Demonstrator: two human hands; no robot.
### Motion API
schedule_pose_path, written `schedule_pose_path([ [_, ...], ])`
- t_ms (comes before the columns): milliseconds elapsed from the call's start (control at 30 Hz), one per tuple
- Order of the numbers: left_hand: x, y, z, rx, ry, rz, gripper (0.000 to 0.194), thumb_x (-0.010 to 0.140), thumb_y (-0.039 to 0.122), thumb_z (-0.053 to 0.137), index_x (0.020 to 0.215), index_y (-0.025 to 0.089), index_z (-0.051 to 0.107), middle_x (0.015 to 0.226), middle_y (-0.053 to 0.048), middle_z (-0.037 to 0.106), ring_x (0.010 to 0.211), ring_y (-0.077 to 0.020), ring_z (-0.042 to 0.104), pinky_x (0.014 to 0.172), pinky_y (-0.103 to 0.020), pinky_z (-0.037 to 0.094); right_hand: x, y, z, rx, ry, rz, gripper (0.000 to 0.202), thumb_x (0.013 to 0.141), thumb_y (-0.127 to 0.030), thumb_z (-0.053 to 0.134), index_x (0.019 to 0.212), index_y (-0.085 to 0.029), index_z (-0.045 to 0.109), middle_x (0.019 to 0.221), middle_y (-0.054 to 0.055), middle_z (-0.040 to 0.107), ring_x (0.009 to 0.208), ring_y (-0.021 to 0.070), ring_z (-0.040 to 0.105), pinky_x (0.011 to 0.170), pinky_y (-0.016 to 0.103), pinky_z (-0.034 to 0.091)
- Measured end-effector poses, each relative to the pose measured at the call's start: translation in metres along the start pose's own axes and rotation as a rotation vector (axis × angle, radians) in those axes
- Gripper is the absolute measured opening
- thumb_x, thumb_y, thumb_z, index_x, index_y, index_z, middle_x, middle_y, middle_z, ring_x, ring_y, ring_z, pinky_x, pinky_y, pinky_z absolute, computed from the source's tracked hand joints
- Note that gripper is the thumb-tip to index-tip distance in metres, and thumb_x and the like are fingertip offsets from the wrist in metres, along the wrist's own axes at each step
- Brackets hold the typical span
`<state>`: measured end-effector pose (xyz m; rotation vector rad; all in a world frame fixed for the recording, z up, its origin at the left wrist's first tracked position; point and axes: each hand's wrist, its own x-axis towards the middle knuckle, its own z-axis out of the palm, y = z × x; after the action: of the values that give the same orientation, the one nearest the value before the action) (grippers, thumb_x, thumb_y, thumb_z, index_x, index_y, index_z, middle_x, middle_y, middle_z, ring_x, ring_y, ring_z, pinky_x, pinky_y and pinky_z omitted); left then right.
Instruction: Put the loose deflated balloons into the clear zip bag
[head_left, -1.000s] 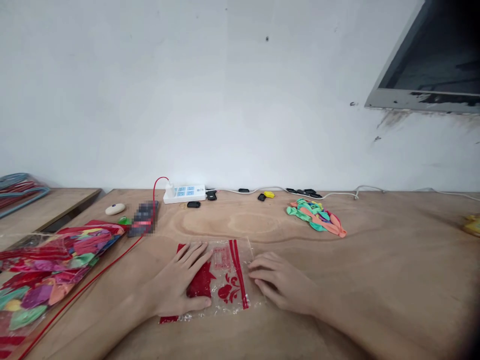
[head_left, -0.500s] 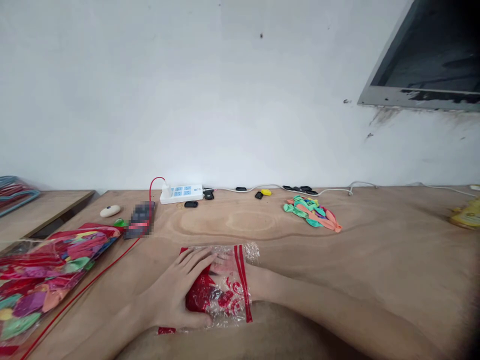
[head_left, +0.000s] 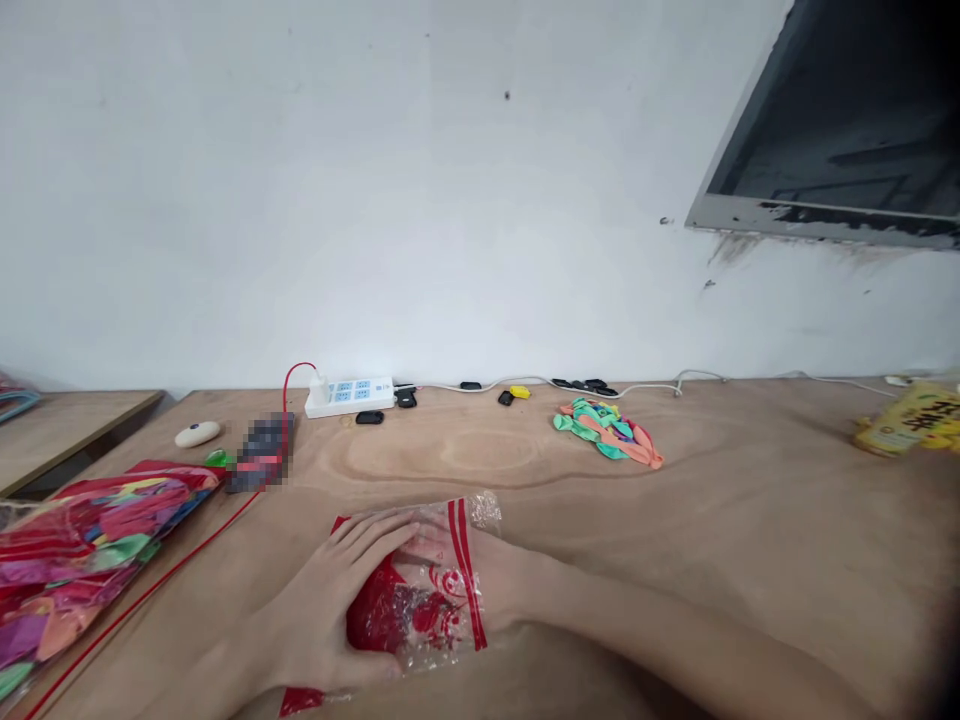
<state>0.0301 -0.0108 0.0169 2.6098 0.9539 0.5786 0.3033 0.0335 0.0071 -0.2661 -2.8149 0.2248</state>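
"Left hand (head_left: pixel 322 605) first: how does it stand?"

"Spread on the plastic bag (head_left: pixel 420 615), fingers stretched and thumb well out from them, so wide rather than gripping. The bag lies on the wooden table (head_left: pixel 615 520), straight before the person, its red-printed part under and beside that palm."

"How would you expect it to handle?"

"Very light, I'd judge, and limp. The clear film is creased and shiny, so it probably slips on the wood and clings to itself. It doesn't look brittle, but a sharp tug might split it."

"Best place to hold it?"

"Its left part, I'd say: a broad palm there should pin it better than a fingertip pinch. Rightward, past the double red stripe (head_left: pixel 466 572), the loose clear edge would suit thumb and finger for lifting one layer."

"And the right hand (head_left: pixel 484 570)?"

"It shows through the film, wrist at that right edge; it seems to be inside the bag, though it might be beneath. Fingertips are hidden, so I can't tell whether they're spread or curled."

"Anything further right?"

"Limp balloons (head_left: pixel 611 432) in a heap, well apart from the bag, soft and stretchy by the look of them; then a yellow packet (head_left: pixel 904 420)."
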Motion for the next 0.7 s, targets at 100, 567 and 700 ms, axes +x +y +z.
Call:
schedule_pose_path([
  [100,-0.001,-0.004,0.004,0.013,0.016,-0.013,0.117,0.074,0.061,0.088,0.166,0.039,0.021,0.170,-0.009,0.038,0.150,-0.0410,0.045,0.124,-0.059,0.039,-0.018,-0.005,-0.021,0.060,-0.010,0.045,0.062,0.105,-0.042,0.056,0.162,-0.022,0.043,0.167,0.014,0.041,0.161,0.0298,0.026,0.135,0.050,0.019],
  [567,0.000,-0.003,0.006,0.088,0.114,0.005,0.096,0.083,0.054,0.081,0.162,0.037,0.030,0.158,-0.009,0.055,0.138,-0.0360,0.057,0.116,-0.053,0.047,-0.154,0.092,-0.051,-0.389,0.522,0.884,0.072,0.103,-0.051,0.055,0.166,-0.025,0.031,0.168,0.016,0.037,0.154,0.0353,0.038,0.126,0.059,0.033],
  [700,0.000,-0.002,0.006,0.073,0.117,0.008,0.099,0.081,0.053,0.082,0.163,0.037,0.029,0.158,-0.009,0.055,0.138,-0.0359,0.057,0.118,-0.054,0.046,-0.213,0.160,-0.080,-0.395,0.685,1.635,0.092,0.095,-0.073,0.054,0.166,-0.018,0.033,0.166,0.025,0.034,0.152,0.0460,0.037,0.122,0.063,0.031],
])
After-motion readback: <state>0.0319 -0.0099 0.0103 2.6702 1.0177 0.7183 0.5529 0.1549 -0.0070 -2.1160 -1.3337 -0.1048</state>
